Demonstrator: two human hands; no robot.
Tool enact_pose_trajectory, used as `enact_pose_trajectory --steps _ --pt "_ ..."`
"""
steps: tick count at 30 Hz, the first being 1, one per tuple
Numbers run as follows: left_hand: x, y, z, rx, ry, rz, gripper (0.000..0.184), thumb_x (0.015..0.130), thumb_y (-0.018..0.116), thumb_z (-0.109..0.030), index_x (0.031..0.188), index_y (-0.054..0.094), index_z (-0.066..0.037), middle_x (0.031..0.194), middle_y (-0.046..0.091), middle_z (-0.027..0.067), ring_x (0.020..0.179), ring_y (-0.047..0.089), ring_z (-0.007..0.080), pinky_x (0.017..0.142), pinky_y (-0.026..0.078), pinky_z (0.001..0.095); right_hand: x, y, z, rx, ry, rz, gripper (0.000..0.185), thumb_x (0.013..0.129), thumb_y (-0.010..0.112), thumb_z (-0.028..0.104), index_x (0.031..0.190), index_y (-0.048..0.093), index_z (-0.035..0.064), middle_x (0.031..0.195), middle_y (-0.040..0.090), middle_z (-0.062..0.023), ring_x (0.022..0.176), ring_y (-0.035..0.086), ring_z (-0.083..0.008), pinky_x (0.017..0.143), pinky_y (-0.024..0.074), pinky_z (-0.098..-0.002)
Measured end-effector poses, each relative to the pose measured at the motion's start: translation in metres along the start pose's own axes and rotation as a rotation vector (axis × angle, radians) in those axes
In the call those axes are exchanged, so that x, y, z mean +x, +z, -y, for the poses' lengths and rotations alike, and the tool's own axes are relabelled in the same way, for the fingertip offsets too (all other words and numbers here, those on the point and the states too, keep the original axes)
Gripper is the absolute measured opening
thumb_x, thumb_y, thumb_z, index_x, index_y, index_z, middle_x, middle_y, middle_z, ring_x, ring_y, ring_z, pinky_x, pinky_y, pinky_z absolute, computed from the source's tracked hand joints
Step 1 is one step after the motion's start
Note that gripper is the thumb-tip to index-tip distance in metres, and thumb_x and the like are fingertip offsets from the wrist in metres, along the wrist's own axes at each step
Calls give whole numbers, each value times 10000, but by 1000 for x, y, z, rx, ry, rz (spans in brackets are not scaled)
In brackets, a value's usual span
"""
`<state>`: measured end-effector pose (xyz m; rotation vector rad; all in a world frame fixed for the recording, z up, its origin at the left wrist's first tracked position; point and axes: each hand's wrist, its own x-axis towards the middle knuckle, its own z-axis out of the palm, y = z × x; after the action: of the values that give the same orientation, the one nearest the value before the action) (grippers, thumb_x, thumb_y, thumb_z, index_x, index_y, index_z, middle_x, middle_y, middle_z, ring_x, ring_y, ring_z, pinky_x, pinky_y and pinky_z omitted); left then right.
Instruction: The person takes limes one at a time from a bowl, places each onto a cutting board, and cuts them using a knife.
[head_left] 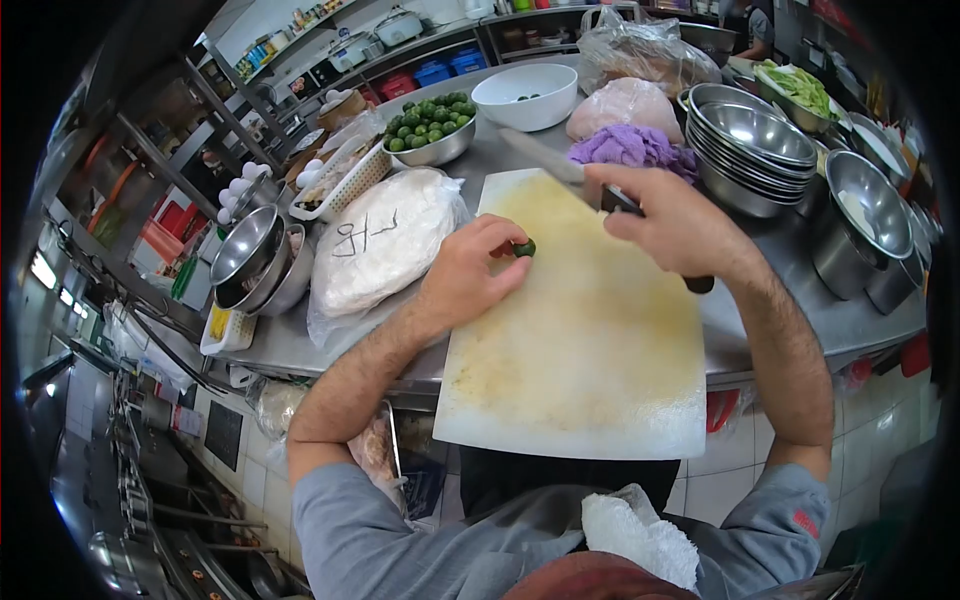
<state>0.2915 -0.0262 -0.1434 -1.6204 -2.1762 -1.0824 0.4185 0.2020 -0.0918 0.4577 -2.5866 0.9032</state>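
Observation:
On a pale, yellow-stained cutting board (575, 350), my left hand (475, 265) pinches a small green lime (524, 248) between thumb and fingertips. Wrapped around the dark handle of a kitchen knife (541, 155), my right hand (665, 215) is above the board's far right part. The blade points up and to the left, raised beyond the lime and apart from it. A metal bowl heaped with whole green limes (432, 124) stands past the board's far left corner. Beside it, a white bowl (527, 92) has a few small green pieces at its bottom.
A crumpled purple cloth (635, 150) lies near the board's far right edge. Stacked metal bowls (750, 150) stand to the right. On the left are a marked plastic-wrapped white package (375, 245), a white basket (345, 180) and metal bowls (250, 245). Another person (757, 30) is at the far back.

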Motion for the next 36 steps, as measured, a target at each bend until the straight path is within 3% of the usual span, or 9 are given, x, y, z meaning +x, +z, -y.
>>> enact_pose_trajectory --steps 2,6,7,15,25,30,31,32,36 --pt "17 -7 8 83 49 -19 220 772 718 -60 975 647 -13 891 647 75 743 606 146 697 508 275 1 -17 7 4 370 -23 524 846 532 35 1367 479 24 893 635 -124 743 574 -208 705 484 -341" --pt "93 -23 55 195 -15 -134 279 788 713 -166 1009 663 -4 871 692 96 769 643 169 726 517 293 -3 -11 -22 -156 384 -144 536 851 549 76 1376 467 10 1015 670 -198 842 652 -244 801 497 -351" --pt "112 -24 64 213 -25 -158 303 778 709 -179 1021 663 -3 905 699 120 808 657 214 753 524 324 -3 -12 -20 -123 439 -123 468 871 548 126 1332 483 79 1073 652 -241 979 634 -390 858 487 -446" --pt "217 -9 138 314 -232 -203 366 752 721 -234 1055 672 -35 999 709 147 947 677 291 863 528 380 -8 -5 -31 -184 304 -201 480 874 545 128 1343 461 67 1105 637 -252 1047 606 -405 881 479 -479" --pt "211 -64 195 417 -344 60 433 698 768 -256 1090 708 -82 1042 713 121 979 680 257 888 522 333 -7 -11 -9 -198 345 -112 493 876 539 101 1356 439 45 1149 617 -242 1089 582 -401 911 457 -473" --pt "209 -60 199 437 -521 98 391 654 783 -254 1034 732 -181 1063 712 49 1079 636 226 1033 333 587 -8 -5 -18 -186 346 -74 522 875 553 99 1380 444 25 1235 595 -240 1160 561 -385 974 446 -436" --pt "208 -58 197 459 -548 95 378 651 784 -264 1019 735 -193 1067 711 38 1094 627 220 1039 273 647 -9 -4 -20 -192 311 -98 460 866 534 77 1318 456 36 1125 617 -242 1081 581 -403 901 452 -483" --pt "207 -57 195 457 -545 93 378 651 784 -264 1019 735 -193 1067 711 38 1094 627 220 1039 273 647 -9 -4 -21 -199 274 -122 401 858 516 55 1256 468 46 1015 639 -245 1003 600 -420 828 457 -530" --pt "202 -54 178 566 -481 107 345 665 772 -268 998 739 -187 1053 716 27 1087 629 223 988 277 657 -10 -4 -20 -196 272 -141 404 855 514 51 1256 466 41 1008 639 -245 1000 599 -420 826 459 -527"
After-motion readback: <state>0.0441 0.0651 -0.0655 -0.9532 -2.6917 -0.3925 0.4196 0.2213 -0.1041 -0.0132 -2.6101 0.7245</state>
